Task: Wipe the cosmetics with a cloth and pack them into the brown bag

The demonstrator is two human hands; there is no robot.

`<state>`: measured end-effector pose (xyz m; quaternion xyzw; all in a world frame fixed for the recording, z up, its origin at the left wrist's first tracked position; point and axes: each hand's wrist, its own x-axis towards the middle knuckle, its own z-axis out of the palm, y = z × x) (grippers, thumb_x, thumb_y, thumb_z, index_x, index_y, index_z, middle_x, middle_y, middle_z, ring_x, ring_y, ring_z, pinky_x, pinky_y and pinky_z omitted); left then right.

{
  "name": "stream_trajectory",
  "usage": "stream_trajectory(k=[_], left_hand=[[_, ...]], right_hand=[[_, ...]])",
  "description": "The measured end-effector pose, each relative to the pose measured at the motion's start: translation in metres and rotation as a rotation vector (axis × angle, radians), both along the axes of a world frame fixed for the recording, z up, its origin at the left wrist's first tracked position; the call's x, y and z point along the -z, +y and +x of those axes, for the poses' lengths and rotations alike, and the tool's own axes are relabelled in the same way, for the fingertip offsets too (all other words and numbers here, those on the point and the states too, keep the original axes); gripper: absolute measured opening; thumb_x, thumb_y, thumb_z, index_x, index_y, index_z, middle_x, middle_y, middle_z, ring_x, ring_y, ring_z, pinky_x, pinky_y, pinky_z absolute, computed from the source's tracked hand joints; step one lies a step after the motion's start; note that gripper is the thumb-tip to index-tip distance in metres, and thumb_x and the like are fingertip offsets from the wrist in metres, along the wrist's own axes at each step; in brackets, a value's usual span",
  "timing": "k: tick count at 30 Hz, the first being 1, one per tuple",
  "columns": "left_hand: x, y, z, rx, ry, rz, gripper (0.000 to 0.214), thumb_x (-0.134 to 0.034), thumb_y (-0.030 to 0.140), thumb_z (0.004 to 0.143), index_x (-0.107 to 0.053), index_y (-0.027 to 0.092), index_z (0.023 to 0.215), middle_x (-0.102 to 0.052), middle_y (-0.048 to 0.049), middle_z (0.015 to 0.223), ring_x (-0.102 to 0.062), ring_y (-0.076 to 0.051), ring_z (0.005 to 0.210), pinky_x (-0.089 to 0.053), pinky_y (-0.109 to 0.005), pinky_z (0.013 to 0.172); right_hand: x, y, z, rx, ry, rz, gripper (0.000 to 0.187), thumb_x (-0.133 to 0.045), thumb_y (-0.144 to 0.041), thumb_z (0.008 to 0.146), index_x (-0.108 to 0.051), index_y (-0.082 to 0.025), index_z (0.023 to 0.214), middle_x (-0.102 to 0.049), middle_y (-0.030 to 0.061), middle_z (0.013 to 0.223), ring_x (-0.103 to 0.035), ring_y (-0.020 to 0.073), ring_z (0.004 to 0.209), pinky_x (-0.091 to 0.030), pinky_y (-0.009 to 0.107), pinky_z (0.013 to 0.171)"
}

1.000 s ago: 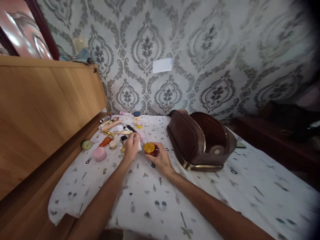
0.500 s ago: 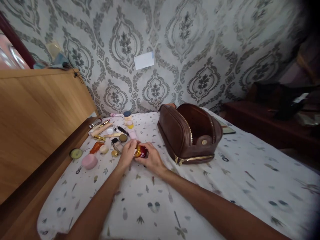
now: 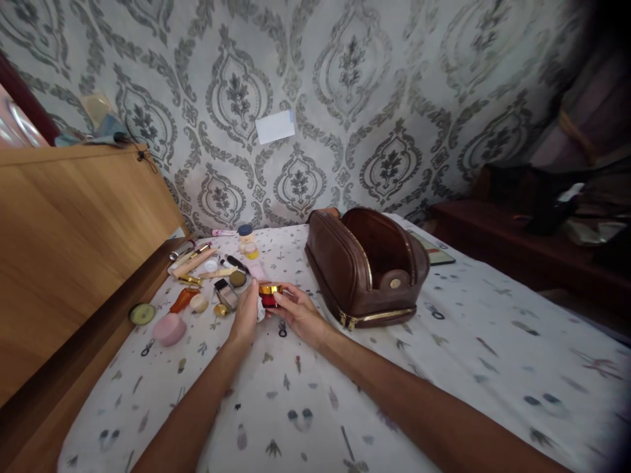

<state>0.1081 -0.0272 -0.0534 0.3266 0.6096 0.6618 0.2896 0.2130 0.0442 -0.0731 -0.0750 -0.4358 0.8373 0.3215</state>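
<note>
A small red jar with a gold lid (image 3: pixel 269 295) is held upright just above the bedsheet between both my hands. My right hand (image 3: pixel 296 315) pinches it from the right with fingers closed on it. My left hand (image 3: pixel 246 317) touches its left side, fingers curved round it. To the right stands an open brown leather toiletry bag (image 3: pixel 367 269) with a gold zip. Left of my hands lie several cosmetics: a pink round case (image 3: pixel 169 328), an orange tube (image 3: pixel 181 300), a small glass bottle (image 3: pixel 226 293) and pencils (image 3: pixel 194 261).
All this lies on a bed with a white patterned sheet (image 3: pixel 419 368). A wooden headboard (image 3: pixel 73 243) runs along the left, with a green round tin (image 3: pixel 142 314) on its ledge. Patterned wallpaper is behind. A dark wooden piece of furniture (image 3: pixel 517 243) stands at the right.
The jar has been lifted and turned upright between both hands. The left hand left the white item it touched before. The view has shifted a little to the right.
</note>
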Motion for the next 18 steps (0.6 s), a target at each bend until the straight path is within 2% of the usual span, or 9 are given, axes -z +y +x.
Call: stream_trajectory(k=[3,6,9,11,13,15,18], left_hand=[[0.004,-0.001,-0.002,-0.073,0.101,-0.025,0.06,-0.045,0.071,0.085,-0.069,0.016,0.093,-0.073,-0.0071,0.087,-0.068,-0.02,0.078,-0.053,-0.028,0.059],[0.006,-0.002,-0.005,-0.157,0.213,-0.011,0.057,-0.041,0.066,0.089,-0.068,0.017,0.088,-0.072,-0.0055,0.083,-0.067,-0.02,0.081,-0.053,-0.031,0.076],[0.006,-0.003,-0.006,-0.19,0.273,-0.013,0.058,-0.04,0.068,0.088,-0.067,0.017,0.084,-0.071,-0.0052,0.079,-0.065,-0.021,0.078,-0.051,-0.031,0.075],[0.002,-0.004,-0.004,-0.186,0.295,-0.028,0.061,-0.042,0.073,0.084,-0.066,0.017,0.079,-0.07,-0.0052,0.075,-0.065,-0.022,0.074,-0.05,-0.032,0.072],[-0.002,-0.004,0.0,-0.173,0.312,-0.036,0.062,-0.045,0.076,0.08,-0.066,0.017,0.077,-0.07,-0.0054,0.074,-0.065,-0.023,0.074,-0.05,-0.032,0.072],[-0.005,-0.005,0.004,-0.178,0.276,-0.046,0.063,-0.05,0.077,0.076,-0.068,0.017,0.079,-0.07,-0.0059,0.076,-0.066,-0.024,0.077,-0.05,-0.033,0.074],[-0.009,-0.005,0.008,-0.222,0.045,-0.049,0.059,-0.057,0.073,0.073,-0.07,0.017,0.086,-0.072,-0.0065,0.082,-0.068,-0.025,0.083,-0.052,-0.033,0.076]], right_hand=[[0.003,0.0,0.0,-0.038,-0.015,0.026,0.038,-0.081,-0.041,0.071,-0.066,-0.021,0.099,-0.071,0.002,0.091,-0.067,0.0155,0.076,-0.055,0.032,0.075],[0.008,-0.001,-0.002,0.016,-0.061,0.121,0.043,-0.08,-0.045,0.07,-0.067,-0.024,0.106,-0.071,0.0028,0.1,-0.067,0.0182,0.086,-0.055,0.033,0.076],[0.012,-0.001,-0.004,0.132,-0.142,0.268,0.046,-0.08,-0.044,0.068,-0.069,-0.023,0.108,-0.07,0.0031,0.103,-0.064,0.02,0.095,-0.052,0.036,0.087],[0.013,0.0,-0.006,0.184,-0.195,0.334,0.05,-0.084,-0.042,0.062,-0.07,-0.022,0.106,-0.07,0.003,0.101,-0.063,0.0199,0.094,-0.05,0.036,0.091],[0.013,-0.001,-0.006,0.187,-0.216,0.331,0.056,-0.088,-0.039,0.053,-0.07,-0.02,0.103,-0.069,0.0024,0.098,-0.063,0.0198,0.093,-0.049,0.035,0.09],[0.01,-0.001,-0.005,0.164,-0.204,0.268,0.062,-0.091,-0.038,0.046,-0.068,-0.02,0.101,-0.069,0.0014,0.095,-0.064,0.0197,0.091,-0.05,0.034,0.088],[0.004,-0.002,-0.001,0.155,-0.163,0.167,0.063,-0.09,-0.04,0.047,-0.067,-0.021,0.102,-0.07,0.0003,0.092,-0.065,0.0194,0.089,-0.05,0.034,0.088]])
